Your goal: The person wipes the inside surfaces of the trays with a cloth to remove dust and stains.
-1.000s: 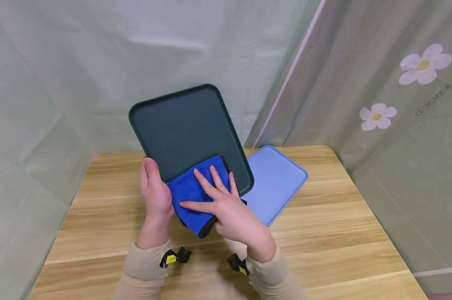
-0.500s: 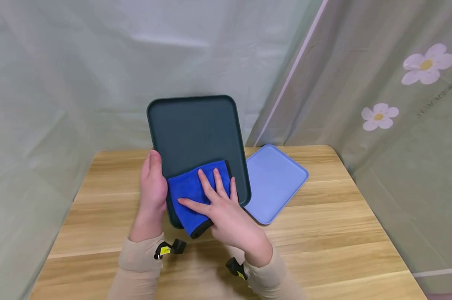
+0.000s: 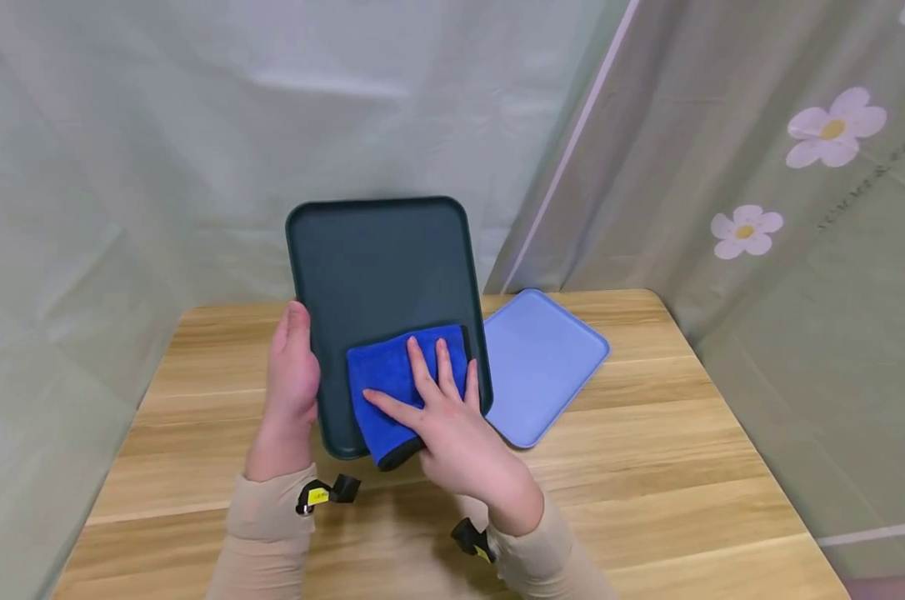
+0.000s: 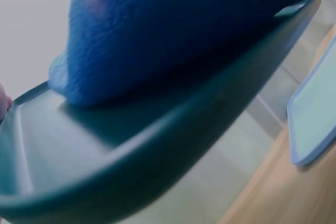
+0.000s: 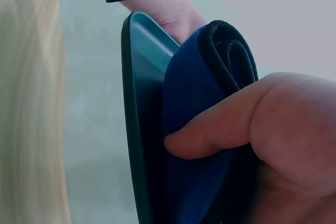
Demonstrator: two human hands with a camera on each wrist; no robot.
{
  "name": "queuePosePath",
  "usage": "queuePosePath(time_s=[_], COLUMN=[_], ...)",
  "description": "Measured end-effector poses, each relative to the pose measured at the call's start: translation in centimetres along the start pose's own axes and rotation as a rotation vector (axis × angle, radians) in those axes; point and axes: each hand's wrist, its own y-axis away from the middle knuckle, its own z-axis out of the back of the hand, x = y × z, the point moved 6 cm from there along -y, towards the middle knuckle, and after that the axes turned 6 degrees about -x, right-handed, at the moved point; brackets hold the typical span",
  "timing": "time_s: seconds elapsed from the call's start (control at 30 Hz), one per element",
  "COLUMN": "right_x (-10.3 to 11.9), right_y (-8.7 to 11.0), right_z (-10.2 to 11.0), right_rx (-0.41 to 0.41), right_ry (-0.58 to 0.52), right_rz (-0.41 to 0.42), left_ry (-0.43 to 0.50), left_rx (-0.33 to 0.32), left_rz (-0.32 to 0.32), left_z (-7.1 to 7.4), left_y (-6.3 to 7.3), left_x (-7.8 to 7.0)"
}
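left hand (image 3: 291,375) aptly grips the likely light, stiff dark tray (image 3: 385,271) by its left side; right hand (image 3: 452,417), spread, presses soft cloth (image 3: 381,368).

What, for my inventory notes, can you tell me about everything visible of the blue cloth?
The blue cloth is bright blue with black edging, looks soft and fuzzy, and is folded; the right wrist view shows layers curled at one end. It lies against the inner face of the dark green tray, near the bottom, one corner reaching past the tray's edge. The right hand presses on it, fingers spread.
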Motion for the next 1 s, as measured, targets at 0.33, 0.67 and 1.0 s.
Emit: queuePosePath(time_s=[0.33,0.67,1.0], right_x=[-1.2,-1.2,-0.9], right_y=[0.1,0.5,0.5], right_z=[0.7,0.8,1.0], right_rx=[0.000,0.010,0.023], right_ry=[-0.012,-0.029,-0.020], right_rz=[-0.106,-0.165,-0.187], left_ry=[0.010,-0.008,-0.015], left_rx=[0.003,0.044,0.092], left_rz=[0.027,0.042,-0.001], left_z=[0.2,-0.1,-0.4], left_y=[-0.6,-0.7,-0.8], left_x=[0.2,0.9,1.0])
